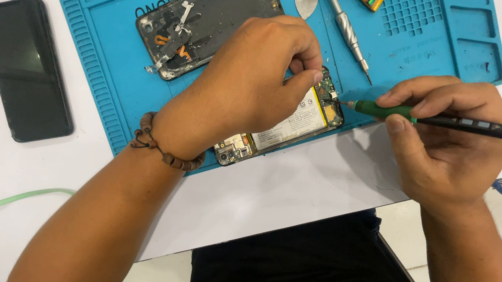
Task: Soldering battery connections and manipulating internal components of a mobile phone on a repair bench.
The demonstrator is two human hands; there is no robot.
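**Screwdriver tip at the phone's edge**

While the right hand (450, 137) pinches the green-and-black screwdriver (446, 121), its tip meets the opened phone (290, 126) on the blue mat (108, 82). Left hand (244, 90) is clamped over the phone, pinning it flat, thumb and forefinger at the tip. Looks like screw work; it calls for a steady, square tip. Farther back lie a back cover (214, 19), pick (306, 2) and silver driver (349, 33); the mat's tray pockets (471, 24) look bare. A black phone (25, 67) sits off-mat.
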